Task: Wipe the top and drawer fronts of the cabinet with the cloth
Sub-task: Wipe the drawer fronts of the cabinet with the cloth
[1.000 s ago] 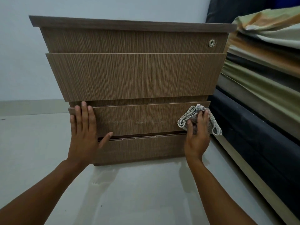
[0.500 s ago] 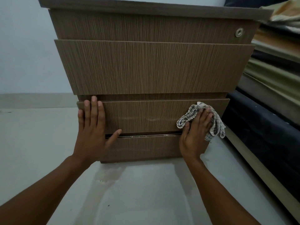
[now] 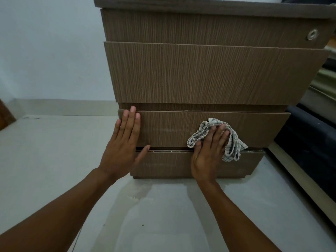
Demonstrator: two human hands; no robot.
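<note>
A brown wood-grain cabinet with several drawer fronts stands on the pale floor. My right hand presses a crumpled white checked cloth flat against the third drawer front, right of its middle. My left hand lies flat with fingers spread on the left end of that same drawer front, thumb at the gap above the bottom drawer. A round metal lock sits at the right end of the top drawer. Only the front edge of the cabinet top shows.
A pale tiled floor stretches in front of the cabinet. A white wall is behind on the left. A dark mattress or bed base with stacked bedding stands close against the cabinet's right side.
My right hand has slid the cloth leftward along the third drawer front, from its right end toward the middle. The left hand stays in place. The view has shifted left and closer.
</note>
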